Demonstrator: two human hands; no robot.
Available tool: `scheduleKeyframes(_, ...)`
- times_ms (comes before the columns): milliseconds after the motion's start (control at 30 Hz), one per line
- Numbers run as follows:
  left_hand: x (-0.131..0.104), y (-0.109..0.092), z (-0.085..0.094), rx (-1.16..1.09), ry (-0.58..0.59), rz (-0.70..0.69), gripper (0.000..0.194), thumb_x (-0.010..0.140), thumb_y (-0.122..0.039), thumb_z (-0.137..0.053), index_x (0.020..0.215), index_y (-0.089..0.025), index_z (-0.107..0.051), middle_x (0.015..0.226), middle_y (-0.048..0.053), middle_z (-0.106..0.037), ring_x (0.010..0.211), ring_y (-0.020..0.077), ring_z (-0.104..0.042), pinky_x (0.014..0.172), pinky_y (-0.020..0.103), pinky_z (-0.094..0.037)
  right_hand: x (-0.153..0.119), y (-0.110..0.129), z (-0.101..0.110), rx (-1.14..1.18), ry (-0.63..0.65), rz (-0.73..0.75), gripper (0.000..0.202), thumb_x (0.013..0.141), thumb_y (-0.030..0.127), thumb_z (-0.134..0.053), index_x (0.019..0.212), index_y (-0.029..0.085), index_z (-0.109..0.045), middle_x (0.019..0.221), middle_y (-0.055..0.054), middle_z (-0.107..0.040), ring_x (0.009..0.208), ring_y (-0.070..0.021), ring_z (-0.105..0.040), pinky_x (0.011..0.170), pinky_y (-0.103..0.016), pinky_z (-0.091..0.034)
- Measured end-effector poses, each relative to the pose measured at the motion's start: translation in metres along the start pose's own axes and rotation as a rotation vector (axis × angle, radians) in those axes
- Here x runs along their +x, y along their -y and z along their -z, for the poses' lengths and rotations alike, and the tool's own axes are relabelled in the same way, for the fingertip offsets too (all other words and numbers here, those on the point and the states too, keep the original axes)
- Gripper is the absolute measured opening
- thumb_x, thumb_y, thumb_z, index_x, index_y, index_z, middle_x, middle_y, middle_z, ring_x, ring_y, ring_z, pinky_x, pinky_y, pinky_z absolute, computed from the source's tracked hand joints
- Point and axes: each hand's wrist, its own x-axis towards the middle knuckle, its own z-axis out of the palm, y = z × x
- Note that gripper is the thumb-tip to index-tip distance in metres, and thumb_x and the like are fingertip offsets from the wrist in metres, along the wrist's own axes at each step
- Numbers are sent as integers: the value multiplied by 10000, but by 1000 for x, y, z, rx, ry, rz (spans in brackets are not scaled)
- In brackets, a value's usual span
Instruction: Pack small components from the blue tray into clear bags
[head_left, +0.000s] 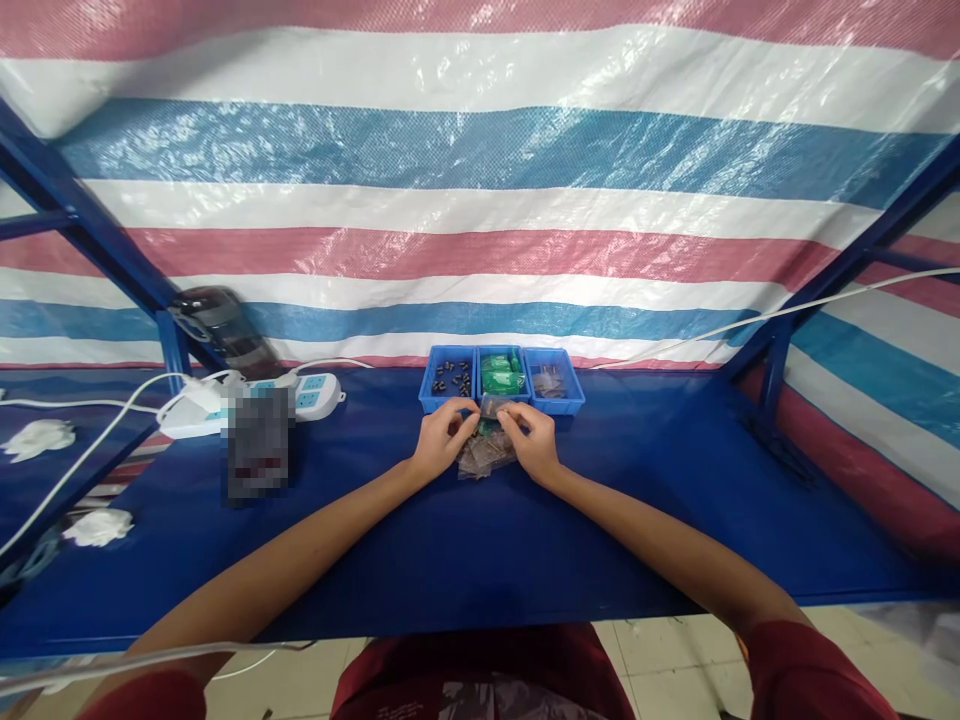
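Between my two hands is a small clear plastic bag, pinched at its sides. My left hand grips its left edge with thumb and forefinger. On the opposite edge, my right hand holds it the same way. Just below lies a pile of filled clear bags on the blue table. Behind my hands stand three blue bins in a row. Small dark parts lie in the left bin, green packets fill the middle one, and the right bin contains small metallic pieces.
A white power strip with plugged cables sits at the left, beside a blurred dark object. Behind it leans a dark bottle. Crumpled white tissue lies at the far left. Blue frame posts flank the table.
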Motion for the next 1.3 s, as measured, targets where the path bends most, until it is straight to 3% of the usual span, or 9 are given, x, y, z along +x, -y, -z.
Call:
scheduleKeyframes(100,1,-1,0,-7,-10,19,140,897,-280,-496,978,-178,-545,920,26,-617,514,53,-523,548,192,-433,14,-8,2,213,-153,-194,259,813,406,-586,765,153,-616,602,-1,-589,489,-114,-529,458,-237,-453)
scheduleKeyframes(233,2,-2,0,-9,-1,15,128,901,-268,-488,959,-176,-556,894,17,-613,501,49,-497,545,191,-419,33,-18,10,408,-309,-345,329,788,459,-591,883,144,-605,716,-34,-655,519,-120,-587,465,-248,-507)
scheduleKeyframes(433,1,-3,0,-27,-16,29,142,908,-271,-473,964,-175,-563,891,21,-613,503,47,-484,528,182,-410,36,-15,12,522,-377,-360,470,783,420,-595,1192,210,-496,946,-40,-670,658,-131,-656,563,-267,-562)
scheduleKeyframes(633,0,0,0,-67,-103,103,159,907,-287,-476,970,-173,-567,861,20,-624,515,56,-510,513,177,-417,26,-4,8,220,-49,-248,168,791,307,-562,853,173,-642,699,-6,-623,521,-107,-550,449,-220,-457)
scheduleKeyframes(800,-1,2,0,-80,-134,155,171,906,-293,-478,999,-177,-564,900,30,-634,632,86,-591,573,185,-460,23,8,10,-305,437,65,119,788,251,-613,863,180,-672,794,-35,-652,688,-151,-600,650,-275,-478)
scheduleKeyframes(933,0,2,0,-78,-131,161,181,907,-299,-472,1006,-178,-563,919,36,-643,698,106,-622,590,190,-480,24,21,16,-568,747,259,311,796,406,-640,1016,186,-649,1001,-81,-631,923,-218,-597,785,-317,-470)
scheduleKeyframes(1067,0,1,0,-78,-134,158,176,906,-297,-473,999,-181,-567,916,34,-645,707,109,-627,587,189,-484,26,28,22,-684,896,308,452,759,475,-663,1104,188,-615,1066,-85,-612,955,-239,-594,777,-315,-468)
scheduleKeyframes(1200,0,1,-1,-82,-139,152,177,906,-304,-472,988,-180,-569,893,33,-641,692,109,-624,574,189,-478,27,29,24,-742,957,349,409,726,324,-712,1096,181,-611,1062,-83,-604,924,-224,-599,731,-286,-459)
scheduleKeyframes(1300,-1,2,0,-75,-138,146,183,906,-308,-471,993,-180,-569,880,31,-643,635,96,-606,551,187,-464,26,29,24,-750,950,361,240,775,219,-639,1010,172,-636,990,-79,-623,868,-198,-603,692,-264,-439)
